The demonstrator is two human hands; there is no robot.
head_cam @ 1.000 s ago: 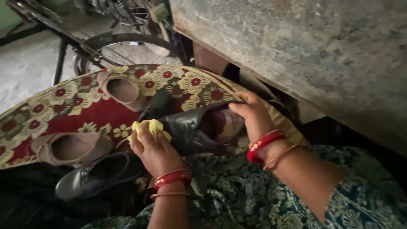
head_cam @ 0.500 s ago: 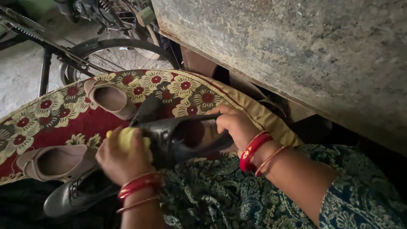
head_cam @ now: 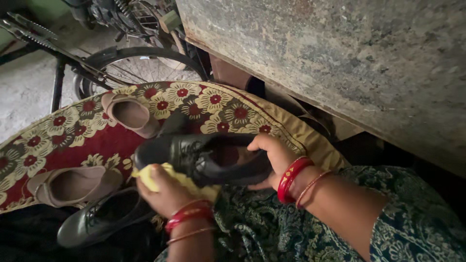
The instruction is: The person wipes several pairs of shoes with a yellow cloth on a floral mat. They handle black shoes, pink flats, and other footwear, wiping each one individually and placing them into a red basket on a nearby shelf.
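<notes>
Both grips hold black shoe point(head_cam: 208, 157) above beige slippers point(head_cam: 73, 184).

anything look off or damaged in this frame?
Nothing stands out. The right hand holds a black lace-up shoe while the left hand presses a yellow cloth under it. Its mate and two beige shoes lie intact on the floral mat.

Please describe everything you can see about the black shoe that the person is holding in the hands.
The black shoe is a lace-up of shiny, leather-like material, with laces over the front and a dark opening at the back. It is held above the floral mat, toe toward the left. The right hand grips its heel end. The left hand presses a yellow cloth against its lower side near the toe.
</notes>
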